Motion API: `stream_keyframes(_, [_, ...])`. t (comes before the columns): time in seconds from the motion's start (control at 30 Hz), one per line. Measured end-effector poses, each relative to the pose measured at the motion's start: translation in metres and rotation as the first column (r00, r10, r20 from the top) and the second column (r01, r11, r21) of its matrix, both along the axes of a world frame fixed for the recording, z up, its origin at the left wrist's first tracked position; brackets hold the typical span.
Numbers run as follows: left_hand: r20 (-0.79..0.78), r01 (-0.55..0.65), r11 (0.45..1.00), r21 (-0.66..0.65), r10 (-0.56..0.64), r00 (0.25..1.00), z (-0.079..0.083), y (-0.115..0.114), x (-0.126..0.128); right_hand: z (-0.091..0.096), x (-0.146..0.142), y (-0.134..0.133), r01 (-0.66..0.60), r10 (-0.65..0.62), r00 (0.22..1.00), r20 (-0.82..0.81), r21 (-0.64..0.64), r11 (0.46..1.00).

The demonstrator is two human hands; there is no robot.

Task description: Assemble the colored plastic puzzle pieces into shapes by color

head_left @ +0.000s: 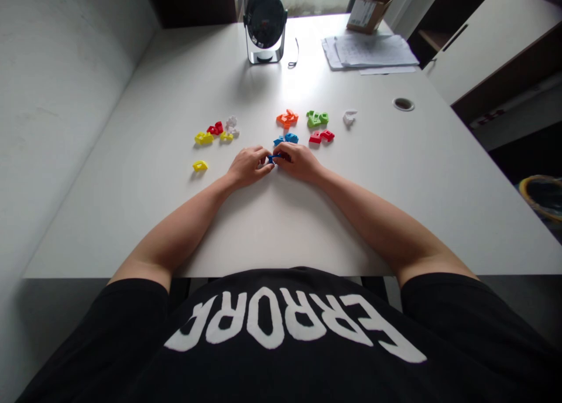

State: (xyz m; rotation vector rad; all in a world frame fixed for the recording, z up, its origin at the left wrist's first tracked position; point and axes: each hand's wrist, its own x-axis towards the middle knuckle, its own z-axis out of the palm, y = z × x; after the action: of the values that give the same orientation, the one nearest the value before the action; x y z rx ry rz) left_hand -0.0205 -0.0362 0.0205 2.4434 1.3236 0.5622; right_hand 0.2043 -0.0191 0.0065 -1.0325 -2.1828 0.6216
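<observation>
At the middle of the white table (281, 227), my left hand (249, 166) and my right hand (301, 161) meet over a small dark blue plastic piece (271, 159). Fingertips of both hands pinch it, hiding most of its shape. Just beyond my right hand lie lighter blue pieces (290, 137). Orange pieces (287, 119), green pieces (317, 119), red pieces (321, 136) and a white piece (350, 117) sit farther back and right. Left of my hands are yellow pieces (204, 138), more red pieces (215, 128), white pieces (232, 125) and a lone yellow piece (200, 166).
A round black device on a metal stand (265, 22) stands at the back, with a thin dark strap (294, 54) beside it. Papers (371, 51) and an open cardboard box (371, 7) occupy the back right, near a round cable hole (403, 104). A wall (65, 98) borders the left.
</observation>
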Motion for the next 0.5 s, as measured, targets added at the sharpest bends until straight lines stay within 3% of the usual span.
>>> stream_keyframes(0.5, [-0.008, 0.009, 1.000, 0.022, -0.009, 1.000, -0.0019, 0.0020, 0.0000, -0.0006, -0.0001, 0.0006, 0.009, -0.009, 1.000, 0.010, -0.015, 1.000])
